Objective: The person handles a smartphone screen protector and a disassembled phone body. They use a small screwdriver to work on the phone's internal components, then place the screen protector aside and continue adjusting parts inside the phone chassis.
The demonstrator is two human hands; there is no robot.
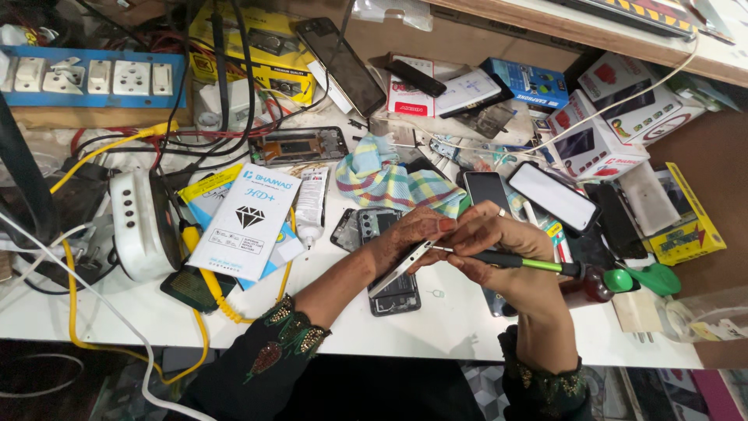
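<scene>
Hands [467, 238] on screwdriver [514, 260], probably phone frame [401, 265].

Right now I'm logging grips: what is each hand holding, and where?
Left hand pinches the phone frame at its upper end; right hand grips the screwdriver mid-handle.

Two hands at white workbench: left hand [417, 234], right hand [499, 245]. One green-handled screwdriver [514, 261]. One opened phone body [386, 261] under hands. One checked cloth [389, 183]. One white tube [311, 204]. One white flat packet with diamond mark [245, 222]. One blue socket strip [93, 76]. One yellow cable [74, 304]. Small retail boxes at rear, number unclear.
</scene>
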